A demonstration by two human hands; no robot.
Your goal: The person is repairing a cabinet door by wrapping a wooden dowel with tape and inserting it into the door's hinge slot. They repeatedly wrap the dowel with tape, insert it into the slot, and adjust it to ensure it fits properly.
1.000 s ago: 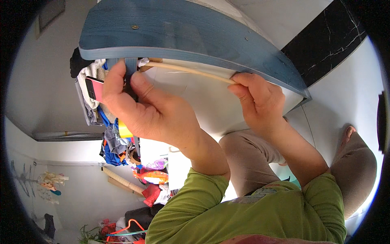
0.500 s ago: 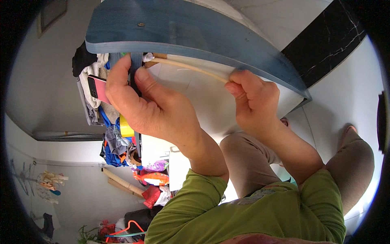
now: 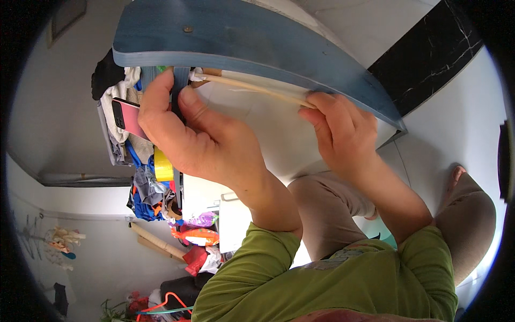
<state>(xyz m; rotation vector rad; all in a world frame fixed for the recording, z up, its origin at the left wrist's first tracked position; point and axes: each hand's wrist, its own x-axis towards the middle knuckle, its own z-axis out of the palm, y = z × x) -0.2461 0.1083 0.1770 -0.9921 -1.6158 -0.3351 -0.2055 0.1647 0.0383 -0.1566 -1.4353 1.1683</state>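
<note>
My right hand (image 3: 346, 129) pinches one end of a thin pale wooden stick (image 3: 252, 88) between thumb and fingers. A white wad (image 3: 195, 74), perhaps cloth or paper, sits at the stick's far end, just under the blue tabletop (image 3: 230, 37). My left hand (image 3: 209, 139) closes around a narrow blue upright board (image 3: 181, 80), thumb on one side and fingers on the other. Next to the wad a brown piece (image 3: 212, 73) shows under the tabletop. The left fingertips are partly hidden under its edge.
Left of my left hand, a pink phone (image 3: 129, 117) lies by piled clothes (image 3: 110, 91). Yellow tape (image 3: 163, 165) and colourful packets (image 3: 198, 236) are nearer. A cardboard tube (image 3: 158, 240) leans at lower left, with an orange hanger (image 3: 174, 300) below. My knees are under the right forearm.
My right hand has shifted slightly right, its fingers resettled on the stick's end. The left hand keeps its place on the board. The view has moved a little.
</note>
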